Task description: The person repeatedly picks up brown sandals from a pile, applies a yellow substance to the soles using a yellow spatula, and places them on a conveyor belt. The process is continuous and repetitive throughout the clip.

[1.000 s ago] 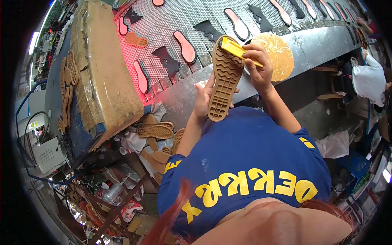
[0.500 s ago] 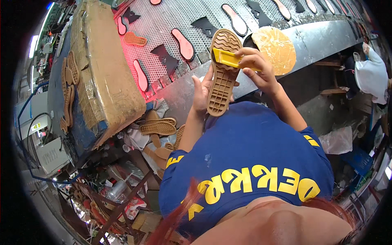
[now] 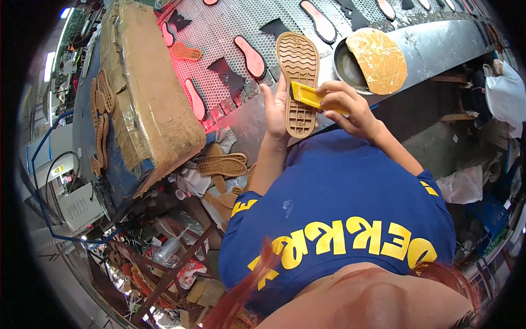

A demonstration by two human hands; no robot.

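A brown shoe sole (image 3: 297, 57) is held up in front of my chest, its patterned face toward me and its grid-cut end lower. My left hand (image 3: 276, 108) grips it from the left and behind; the thumb sticks up and some fingers are hidden. Across the sole's middle lies a flat yellow plastic tool (image 3: 308, 96), apparently touching it. My right hand (image 3: 349, 108) pinches the tool's right end. Just beyond that hand, a round metal bowl (image 3: 345, 68) is partly covered by a worn tan board (image 3: 378, 60).
A perforated conveyor (image 3: 222, 46) carries pink insoles (image 3: 250, 56) and black cut pieces (image 3: 226, 75). A taped cardboard box (image 3: 156, 98) stands at left, more brown soles (image 3: 102, 93) beyond it. Loose soles (image 3: 222, 166) lie below the box. Another person's pale sleeve (image 3: 505, 93) shows at far right.
The yellow tool has moved down the sole, from near its wavy upper part to its middle. The sole stands more upright and slightly higher. More of the bowl shows.
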